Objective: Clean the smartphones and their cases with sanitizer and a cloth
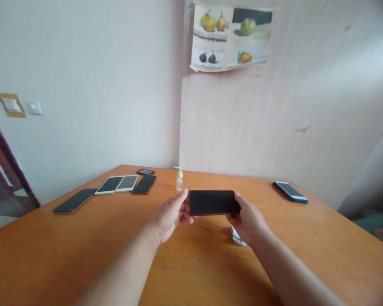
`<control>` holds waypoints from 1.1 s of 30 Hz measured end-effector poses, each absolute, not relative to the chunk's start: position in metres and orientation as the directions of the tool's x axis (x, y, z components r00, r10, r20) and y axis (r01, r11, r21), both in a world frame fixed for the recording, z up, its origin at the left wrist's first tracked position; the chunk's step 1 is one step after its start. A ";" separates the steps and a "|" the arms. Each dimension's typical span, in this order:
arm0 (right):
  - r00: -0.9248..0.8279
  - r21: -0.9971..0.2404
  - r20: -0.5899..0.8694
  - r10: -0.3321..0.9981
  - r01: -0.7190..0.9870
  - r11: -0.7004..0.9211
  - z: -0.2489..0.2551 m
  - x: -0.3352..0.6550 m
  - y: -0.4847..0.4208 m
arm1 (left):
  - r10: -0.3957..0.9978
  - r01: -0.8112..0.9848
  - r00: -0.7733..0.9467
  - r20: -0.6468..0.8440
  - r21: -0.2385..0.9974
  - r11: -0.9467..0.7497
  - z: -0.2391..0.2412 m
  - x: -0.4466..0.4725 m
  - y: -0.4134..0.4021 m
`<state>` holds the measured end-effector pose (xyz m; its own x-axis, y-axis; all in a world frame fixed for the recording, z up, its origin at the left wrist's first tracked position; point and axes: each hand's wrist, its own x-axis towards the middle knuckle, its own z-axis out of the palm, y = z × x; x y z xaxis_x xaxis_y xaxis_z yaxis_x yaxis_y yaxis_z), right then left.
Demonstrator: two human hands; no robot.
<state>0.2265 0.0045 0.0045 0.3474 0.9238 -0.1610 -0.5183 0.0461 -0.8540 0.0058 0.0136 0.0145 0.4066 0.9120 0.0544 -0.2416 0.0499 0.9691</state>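
A black smartphone is held sideways above the table, its dark screen facing me. My left hand grips its left end, thumb at the edge and fingers curled behind. At the other end my right hand closes on the phone in the same way. Below my right hand a crumpled pale cloth or tissue lies on the table, partly hidden by the hand. Just behind the phone, to its left, stands a small clear pump bottle with a light green top.
On the left of the orange-brown wooden table lie several phones, among them a black one, a white one and a small dark one. A phone in a dark blue case rests at the right. Walls rise behind the table.
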 end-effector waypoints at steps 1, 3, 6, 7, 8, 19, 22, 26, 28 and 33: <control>0.338 -0.855 -0.164 0.927 -0.517 0.037 0.005 0.226 0.004 | 0.913 -0.259 0.404 0.058 0.965 0.054 0.013 0.005 0.015; 0.322 -0.856 -0.167 0.932 -0.516 0.025 0.005 0.225 0.004 | 0.913 -0.273 0.406 0.050 0.960 0.069 0.009 0.004 0.017; 0.286 -0.847 -0.160 0.945 -0.532 0.018 0.006 0.226 0.003 | 0.898 -0.251 0.440 0.004 0.961 0.119 0.006 0.003 0.018; 0.260 -0.838 -0.153 0.953 -0.546 0.014 0.007 0.227 0.003 | 0.891 -0.246 0.454 -0.010 0.960 0.136 0.006 0.003 0.017; 0.230 -0.826 -0.144 0.962 -0.563 0.011 0.008 0.228 0.003 | 0.885 -0.247 0.465 -0.019 0.957 0.150 0.007 0.003 0.017; 0.056 -0.955 0.038 0.998 -0.292 0.053 0.006 0.203 -0.016 | 0.913 -0.201 0.408 0.022 0.977 0.066 0.008 0.020 0.006; 0.016 -0.972 0.078 0.997 -0.220 0.080 0.003 0.197 -0.018 | 0.907 -0.136 0.414 0.073 0.991 -0.017 0.007 0.025 0.003; 0.066 -0.976 0.083 0.994 -0.197 0.094 0.000 0.196 -0.017 | 0.872 -0.094 0.461 0.167 0.986 -0.139 0.005 0.033 -0.001; 0.055 -0.974 0.088 0.995 -0.206 0.097 0.000 0.195 -0.017 | 0.852 -0.102 0.469 0.233 0.973 -0.209 0.005 0.038 -0.004; 0.041 -0.972 0.111 0.993 -0.204 0.117 0.000 0.191 -0.021 | 0.809 -0.090 0.483 0.335 0.938 -0.334 0.003 0.045 -0.010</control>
